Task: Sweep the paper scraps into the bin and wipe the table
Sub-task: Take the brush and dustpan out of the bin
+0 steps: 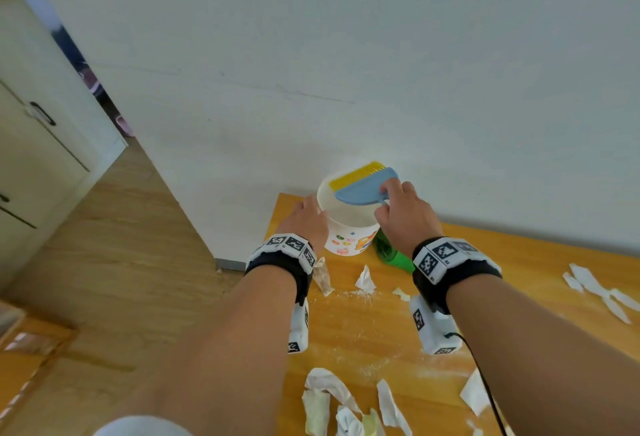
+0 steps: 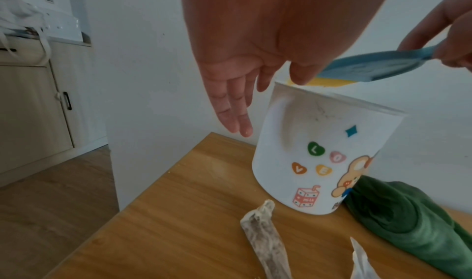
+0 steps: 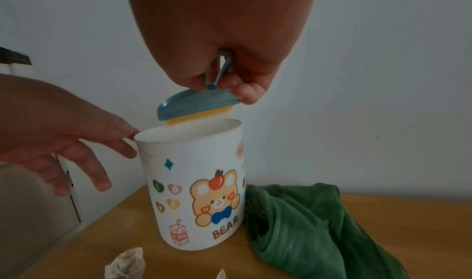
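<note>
The right hand point(image 3: 224, 75) pinches the blue-backed, yellow-bristled hand brush point(image 3: 196, 106) over the white sticker-covered bin point(image 3: 194, 182), probably lifting it out, while the relaxed left hand point(image 3: 63, 140) steadies the rim; torn white paper scraps point(image 1: 332, 397) litter the wooden table point(image 1: 363, 331).

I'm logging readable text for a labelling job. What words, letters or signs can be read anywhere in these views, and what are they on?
"BEAR": brown letters under the bear sticker on the white bin.
"L", "O", "V", "E": one letter on each heart sticker on the bin.
Milk carton sticker on the bin: its small word is too blurred to read surely.
Wrist bands: square black-and-white code markers, no words.
Blue brush: no readable text.
</note>
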Tool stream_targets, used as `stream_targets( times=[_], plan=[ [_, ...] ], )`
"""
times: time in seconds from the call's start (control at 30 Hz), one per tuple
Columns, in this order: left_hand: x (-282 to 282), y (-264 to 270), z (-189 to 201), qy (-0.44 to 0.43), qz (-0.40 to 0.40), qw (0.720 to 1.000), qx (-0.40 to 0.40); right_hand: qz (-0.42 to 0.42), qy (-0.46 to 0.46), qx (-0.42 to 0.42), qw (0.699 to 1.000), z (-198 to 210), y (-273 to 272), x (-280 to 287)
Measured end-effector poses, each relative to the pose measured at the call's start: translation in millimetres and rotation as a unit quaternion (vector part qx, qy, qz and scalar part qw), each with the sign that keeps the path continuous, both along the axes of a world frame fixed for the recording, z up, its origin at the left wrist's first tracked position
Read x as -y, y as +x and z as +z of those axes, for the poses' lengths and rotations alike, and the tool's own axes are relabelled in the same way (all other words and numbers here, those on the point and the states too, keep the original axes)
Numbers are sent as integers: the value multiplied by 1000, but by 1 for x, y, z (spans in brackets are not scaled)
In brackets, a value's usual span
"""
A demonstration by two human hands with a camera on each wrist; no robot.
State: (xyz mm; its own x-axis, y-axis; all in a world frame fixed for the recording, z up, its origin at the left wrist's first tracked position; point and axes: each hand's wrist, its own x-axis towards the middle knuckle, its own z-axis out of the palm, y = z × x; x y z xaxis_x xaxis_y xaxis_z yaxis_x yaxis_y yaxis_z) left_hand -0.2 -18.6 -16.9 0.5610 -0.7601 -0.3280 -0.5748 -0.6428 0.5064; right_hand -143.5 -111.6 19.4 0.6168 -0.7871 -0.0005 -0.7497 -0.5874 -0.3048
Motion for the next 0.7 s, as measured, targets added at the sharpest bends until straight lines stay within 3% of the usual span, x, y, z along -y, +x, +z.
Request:
stream_targets(
  times=[0.2, 0.43, 0.7],
  plan=[
    [-30, 4, 5, 63, 6, 997, 37, 1, 26, 17, 1000, 22, -4, -10],
    [-66, 20, 8, 100, 10, 993, 60, 69, 10, 38, 997, 41, 18, -36],
    [-103, 29, -17, 126, 22, 990, 58, 188, 31, -22, 981, 19, 50, -66]
  ],
)
